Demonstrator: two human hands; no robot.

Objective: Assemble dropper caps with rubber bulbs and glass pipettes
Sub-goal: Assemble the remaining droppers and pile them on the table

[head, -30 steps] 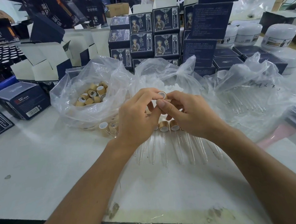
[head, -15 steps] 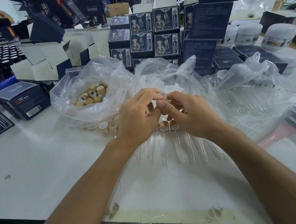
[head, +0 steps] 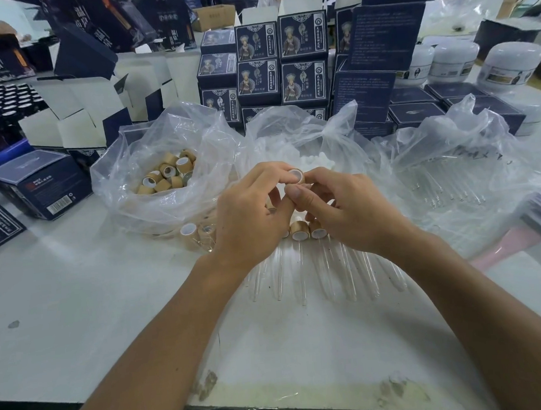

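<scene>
White worktable [head: 79, 311], three clear plastic bags [head: 164, 154] along the back, dark boxes [head: 301, 60] stacked behind. Left hand [head: 248, 219] and right hand [head: 352, 212] together pinch one tan dropper cap [head: 296, 175], fingers curled on it, above two finished droppers [head: 299, 231] visible below. Nothing shifted since a second ago.

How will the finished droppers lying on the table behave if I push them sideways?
The finished droppers would probably roll, since both caps and glass tubes look round. The thin clear tubes seem fragile, so they may crack if knocked together. Their cap ends look heavier, so each may swing around that end.
</scene>
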